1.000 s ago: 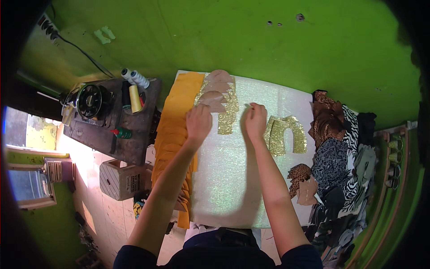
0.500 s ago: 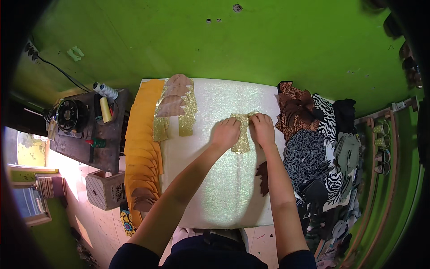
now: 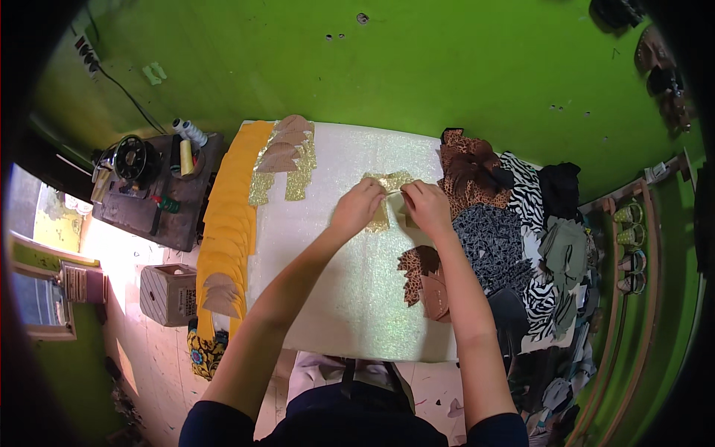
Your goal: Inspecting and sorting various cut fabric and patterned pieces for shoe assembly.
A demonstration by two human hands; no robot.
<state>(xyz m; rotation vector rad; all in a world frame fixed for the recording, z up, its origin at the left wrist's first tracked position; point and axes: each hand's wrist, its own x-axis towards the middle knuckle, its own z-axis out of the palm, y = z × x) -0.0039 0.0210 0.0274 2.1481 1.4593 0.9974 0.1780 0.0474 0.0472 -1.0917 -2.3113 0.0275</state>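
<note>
On the white, shimmering table top (image 3: 335, 298), a gold glitter piece of fabric (image 3: 389, 180) lies at and behind my fingertips. My left hand (image 3: 359, 206) is closed, its fingers pinching a thin pale edge of what appears to be this piece. Close by on the other side, my right hand (image 3: 427, 209) pinches the same edge, which stretches between the two hands. More gold glitter shows beneath the left fingers. Some of the piece is hidden by my hands. Leopard-print and brown cut pieces (image 3: 435, 294) lie beside my right forearm.
Overlapping yellow pieces (image 3: 226, 201) line the table's left edge, beside gold glitter pieces topped with brown half-rounds (image 3: 281, 156). Leopard, zebra and dark fabrics (image 3: 488, 242) heap along the right. A dark side table (image 3: 160, 212) with thread spools (image 3: 190, 132) stands left, above a box (image 3: 168, 294).
The gold piece lay upright between my hands; now an edge is drawn up between my fingertips. My view has shifted, and more of the leopard and brown pieces shows beside my right forearm.
</note>
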